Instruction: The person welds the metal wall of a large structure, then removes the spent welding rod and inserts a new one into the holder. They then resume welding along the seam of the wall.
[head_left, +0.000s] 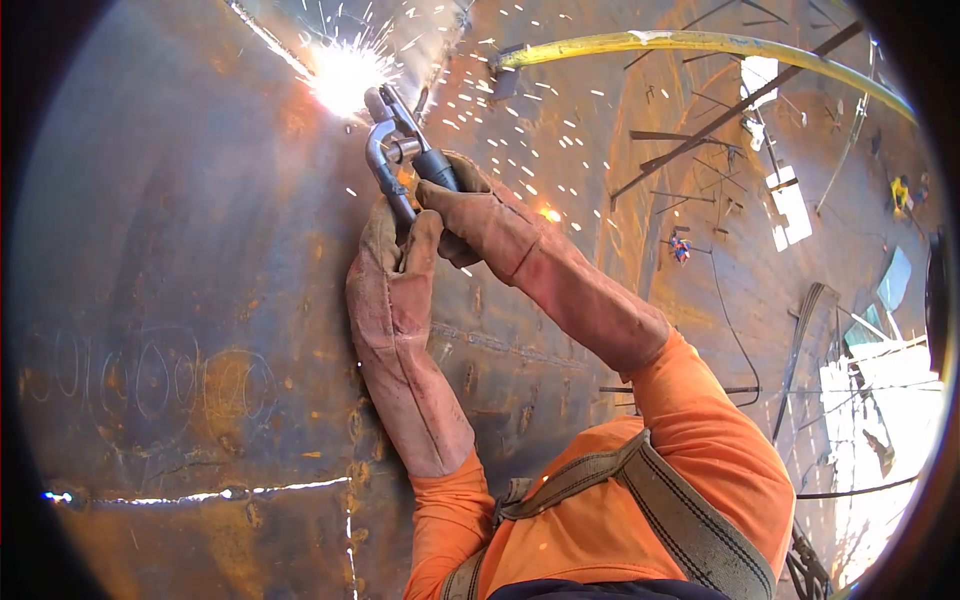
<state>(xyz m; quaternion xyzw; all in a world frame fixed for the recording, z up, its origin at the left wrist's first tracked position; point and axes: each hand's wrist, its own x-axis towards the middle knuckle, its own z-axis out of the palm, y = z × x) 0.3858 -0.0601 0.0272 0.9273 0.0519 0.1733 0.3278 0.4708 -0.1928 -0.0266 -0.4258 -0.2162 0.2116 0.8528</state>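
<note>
Bright sparks and a white glare burst from the steel plate [200, 200] just beyond the tip of a metal welding electrode holder [381, 158]. My left hand [393, 255], in a worn leather welding glove, is closed around the lower end of its curved metal arm. My right hand [465, 205], gloved the same way, grips it by the dark cylindrical part. The two gloves are close together, and the glare hides where the holder's tip meets the work.
A yellow hose [680, 42] arches across the upper right. Steel bars [735, 110] stick out beyond it. Far below on the right are a person in yellow [901, 196] and bright sheets [790, 208]. A lit slit [210, 495] crosses the plate at lower left, under chalk loops [150, 385].
</note>
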